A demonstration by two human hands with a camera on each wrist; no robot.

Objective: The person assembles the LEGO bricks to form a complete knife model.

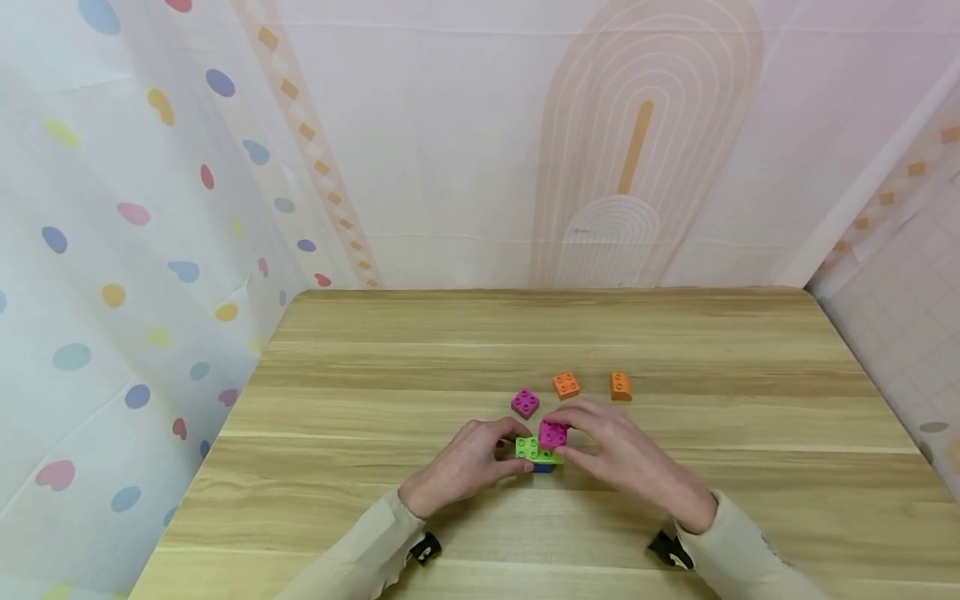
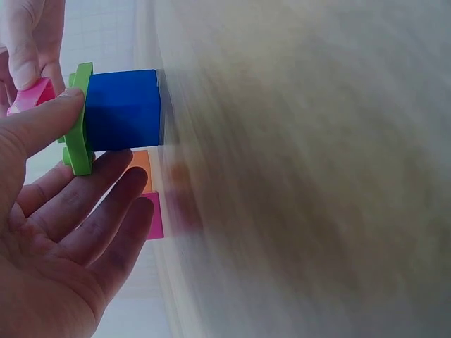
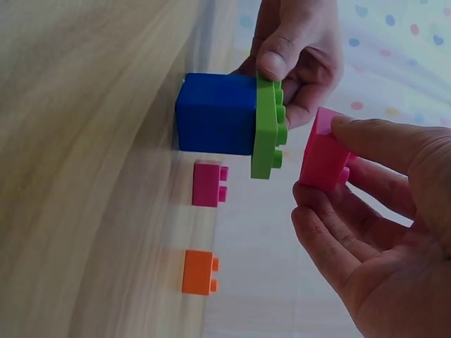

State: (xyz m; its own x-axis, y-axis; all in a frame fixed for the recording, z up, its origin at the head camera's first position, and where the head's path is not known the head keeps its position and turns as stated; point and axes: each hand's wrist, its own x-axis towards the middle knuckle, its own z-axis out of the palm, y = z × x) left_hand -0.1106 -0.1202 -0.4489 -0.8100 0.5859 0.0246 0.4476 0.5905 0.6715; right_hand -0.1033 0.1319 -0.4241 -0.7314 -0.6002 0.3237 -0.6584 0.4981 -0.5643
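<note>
A flat light-green toy brick [image 1: 527, 448] caps a blue block [image 2: 123, 109] that stands on the table. My left hand [image 1: 474, 460] grips the green brick's left end between thumb and fingers. In my right hand [image 1: 617, 448], thumb and fingertips pinch a pink square brick [image 3: 323, 151]. This brick is tilted and held just above the right end of the green one; a gap shows between them in the right wrist view. Green studs face up at the left end in the head view. The blue block is mostly hidden there beneath the green brick.
Behind the hands lie another magenta square brick [image 1: 525, 403], an orange square brick [image 1: 566, 385] and an orange brick with a curved end [image 1: 620, 386]. The wooden table [image 1: 375, 367] ends at a patterned cloth backdrop [image 1: 450, 167]. Black wrist straps [image 1: 426, 549] sit below the sleeves.
</note>
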